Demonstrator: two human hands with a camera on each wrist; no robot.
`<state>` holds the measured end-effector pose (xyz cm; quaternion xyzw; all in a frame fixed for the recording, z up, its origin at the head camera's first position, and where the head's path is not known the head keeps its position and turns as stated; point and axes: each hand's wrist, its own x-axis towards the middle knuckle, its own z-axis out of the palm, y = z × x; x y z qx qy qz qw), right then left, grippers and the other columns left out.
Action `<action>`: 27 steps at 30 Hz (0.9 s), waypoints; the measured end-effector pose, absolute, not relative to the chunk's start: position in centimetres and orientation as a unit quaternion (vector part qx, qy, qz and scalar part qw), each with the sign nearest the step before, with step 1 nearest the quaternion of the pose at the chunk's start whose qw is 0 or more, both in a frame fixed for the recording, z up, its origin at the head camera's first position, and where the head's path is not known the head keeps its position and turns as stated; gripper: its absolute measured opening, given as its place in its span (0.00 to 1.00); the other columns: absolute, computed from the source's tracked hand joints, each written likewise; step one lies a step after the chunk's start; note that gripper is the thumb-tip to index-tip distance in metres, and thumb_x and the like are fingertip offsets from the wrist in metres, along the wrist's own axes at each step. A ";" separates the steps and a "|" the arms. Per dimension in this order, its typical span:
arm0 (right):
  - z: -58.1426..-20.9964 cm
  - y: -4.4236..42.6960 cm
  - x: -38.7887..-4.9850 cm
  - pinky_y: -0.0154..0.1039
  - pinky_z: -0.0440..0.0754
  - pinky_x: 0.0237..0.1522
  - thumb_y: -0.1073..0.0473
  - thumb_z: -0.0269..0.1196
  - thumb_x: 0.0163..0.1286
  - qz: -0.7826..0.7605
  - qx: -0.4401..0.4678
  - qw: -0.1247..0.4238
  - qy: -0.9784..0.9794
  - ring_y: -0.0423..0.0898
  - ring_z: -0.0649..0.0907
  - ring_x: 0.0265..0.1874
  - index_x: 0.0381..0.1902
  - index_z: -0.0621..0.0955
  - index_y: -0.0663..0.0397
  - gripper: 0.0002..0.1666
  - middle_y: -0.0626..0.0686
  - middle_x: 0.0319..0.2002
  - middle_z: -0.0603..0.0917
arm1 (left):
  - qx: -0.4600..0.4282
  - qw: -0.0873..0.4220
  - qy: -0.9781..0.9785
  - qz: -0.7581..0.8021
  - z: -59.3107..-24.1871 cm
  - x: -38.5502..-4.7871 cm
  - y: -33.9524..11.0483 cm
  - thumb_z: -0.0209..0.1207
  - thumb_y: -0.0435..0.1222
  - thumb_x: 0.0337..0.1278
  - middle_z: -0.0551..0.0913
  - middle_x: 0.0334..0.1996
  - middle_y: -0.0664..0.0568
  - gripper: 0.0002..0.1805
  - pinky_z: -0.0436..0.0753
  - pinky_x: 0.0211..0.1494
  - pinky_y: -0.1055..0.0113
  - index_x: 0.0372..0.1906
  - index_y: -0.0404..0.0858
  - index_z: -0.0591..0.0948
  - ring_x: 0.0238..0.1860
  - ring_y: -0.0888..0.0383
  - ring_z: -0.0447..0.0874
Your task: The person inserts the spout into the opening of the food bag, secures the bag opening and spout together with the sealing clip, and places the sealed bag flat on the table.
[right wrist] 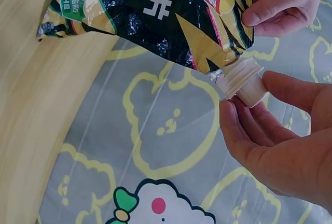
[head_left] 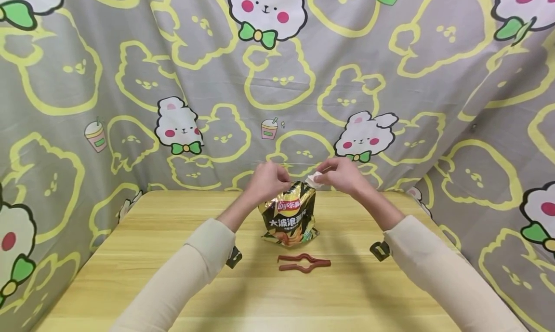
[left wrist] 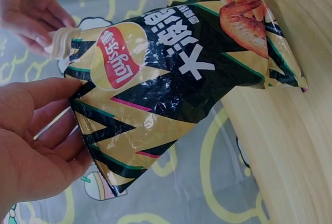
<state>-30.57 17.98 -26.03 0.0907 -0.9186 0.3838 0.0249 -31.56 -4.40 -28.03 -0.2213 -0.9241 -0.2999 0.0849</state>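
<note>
A black and gold Lay's chip bag (head_left: 288,221) stands upright toward the back of the table. My left hand (head_left: 270,181) grips its top edge, the fingers (left wrist: 54,86) at the rim in the left wrist view. At the bag's other top corner, my right hand (head_left: 340,175) pinches a small white ridged plastic piece (right wrist: 244,83) between thumb and fingertips. That piece touches the corner of the bag; whether it is fastened there I cannot tell. In front of the bag lies a dark red plastic clip (head_left: 305,263), its two arms spread apart and joined at the right end.
The wooden table (head_left: 165,255) reaches back to a grey cartoon-print curtain (head_left: 208,81), which also hangs at both sides. A black mount (head_left: 234,257) sits below the left sleeve and another black mount (head_left: 380,250) below the right one.
</note>
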 end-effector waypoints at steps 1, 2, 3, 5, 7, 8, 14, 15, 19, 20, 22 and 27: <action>-26.2 17.9 -30.7 0.45 0.84 0.46 0.55 0.69 0.65 0.387 0.089 0.025 -0.917 0.54 0.85 0.46 0.52 0.85 0.57 0.20 0.60 0.52 0.86 | -0.222 0.086 -0.924 -0.299 -28.0 -31.6 -4.4 0.69 0.34 0.56 0.92 0.34 0.53 0.03 0.87 0.43 0.66 0.35 0.42 0.91 0.34 0.59 0.88; -26.4 17.9 -30.7 0.44 0.84 0.46 0.55 0.68 0.65 0.390 0.092 0.024 -0.916 0.54 0.85 0.46 0.52 0.85 0.58 0.20 0.61 0.52 0.85 | -0.224 0.086 -0.924 -0.298 -28.0 -31.5 -4.4 0.69 0.34 0.56 0.92 0.33 0.53 0.03 0.87 0.43 0.66 0.35 0.42 0.91 0.34 0.59 0.88; -26.5 17.8 -30.8 0.44 0.84 0.47 0.55 0.68 0.65 0.394 0.090 0.023 -0.914 0.54 0.85 0.46 0.52 0.85 0.58 0.20 0.60 0.52 0.85 | -0.224 0.087 -0.924 -0.299 -28.0 -31.5 -4.4 0.69 0.34 0.56 0.92 0.33 0.53 0.03 0.87 0.43 0.66 0.35 0.42 0.91 0.34 0.59 0.88; -26.8 17.8 -30.9 0.44 0.84 0.48 0.56 0.68 0.65 0.401 0.091 0.022 -0.911 0.54 0.85 0.46 0.52 0.85 0.59 0.20 0.60 0.52 0.85 | -0.229 0.089 -0.923 -0.296 -28.0 -31.5 -4.3 0.69 0.34 0.56 0.92 0.33 0.53 0.03 0.87 0.43 0.66 0.34 0.42 0.91 0.34 0.59 0.88; -27.0 17.8 -30.9 0.45 0.85 0.48 0.57 0.68 0.66 0.411 0.094 0.020 -0.907 0.54 0.86 0.46 0.53 0.85 0.60 0.19 0.62 0.53 0.85 | -0.231 0.091 -0.923 -0.294 -28.1 -31.5 -4.3 0.69 0.34 0.56 0.92 0.33 0.53 0.03 0.87 0.42 0.66 0.34 0.42 0.91 0.33 0.59 0.88; -27.1 17.8 -30.9 0.46 0.85 0.48 0.57 0.68 0.66 0.414 0.094 0.021 -0.905 0.54 0.86 0.45 0.52 0.85 0.60 0.19 0.62 0.53 0.85 | -0.231 0.091 -0.923 -0.294 -28.1 -31.5 -4.3 0.69 0.34 0.56 0.92 0.33 0.53 0.03 0.87 0.42 0.66 0.34 0.42 0.91 0.33 0.59 0.88; -27.1 17.9 -31.0 0.48 0.84 0.52 0.56 0.68 0.66 0.426 0.093 0.017 -0.900 0.55 0.86 0.47 0.53 0.84 0.59 0.19 0.61 0.53 0.85 | -0.229 0.087 -0.922 -0.301 -28.1 -31.6 -4.3 0.69 0.33 0.56 0.92 0.33 0.53 0.03 0.87 0.43 0.66 0.35 0.42 0.91 0.34 0.59 0.88; -27.2 18.0 -31.0 0.48 0.83 0.53 0.56 0.68 0.67 0.424 0.094 0.017 -0.901 0.55 0.85 0.47 0.54 0.84 0.58 0.20 0.61 0.53 0.85 | -0.228 0.086 -0.921 -0.302 -28.1 -31.6 -4.3 0.69 0.33 0.56 0.92 0.33 0.53 0.03 0.87 0.43 0.66 0.35 0.41 0.91 0.34 0.59 0.88; -27.3 18.1 -31.1 0.48 0.82 0.54 0.54 0.67 0.67 0.421 0.094 0.014 -0.902 0.54 0.85 0.48 0.54 0.84 0.57 0.20 0.60 0.53 0.85 | -0.230 0.086 -0.920 -0.305 -28.1 -31.6 -4.3 0.69 0.33 0.56 0.92 0.34 0.53 0.04 0.87 0.43 0.67 0.35 0.41 0.91 0.34 0.59 0.89; -27.3 18.1 -31.1 0.48 0.82 0.54 0.54 0.67 0.67 0.422 0.094 0.014 -0.902 0.54 0.85 0.48 0.54 0.84 0.57 0.20 0.60 0.53 0.85 | -0.230 0.086 -0.920 -0.305 -28.1 -31.6 -4.2 0.69 0.33 0.56 0.92 0.34 0.53 0.04 0.87 0.43 0.67 0.35 0.41 0.91 0.34 0.59 0.89; -27.4 18.1 -31.2 0.48 0.81 0.53 0.54 0.67 0.67 0.422 0.093 0.014 -0.902 0.54 0.84 0.48 0.54 0.84 0.57 0.20 0.60 0.52 0.85 | -0.231 0.084 -0.920 -0.306 -28.1 -31.6 -4.2 0.69 0.33 0.56 0.92 0.35 0.53 0.04 0.87 0.42 0.67 0.36 0.41 0.91 0.34 0.59 0.89; -27.4 18.2 -31.2 0.50 0.83 0.55 0.56 0.67 0.68 0.439 0.087 0.003 -0.894 0.54 0.86 0.47 0.55 0.84 0.58 0.20 0.61 0.51 0.86 | -0.229 0.084 -0.919 -0.311 -28.0 -31.7 -4.2 0.69 0.33 0.56 0.92 0.35 0.52 0.04 0.87 0.43 0.67 0.36 0.41 0.91 0.35 0.58 0.89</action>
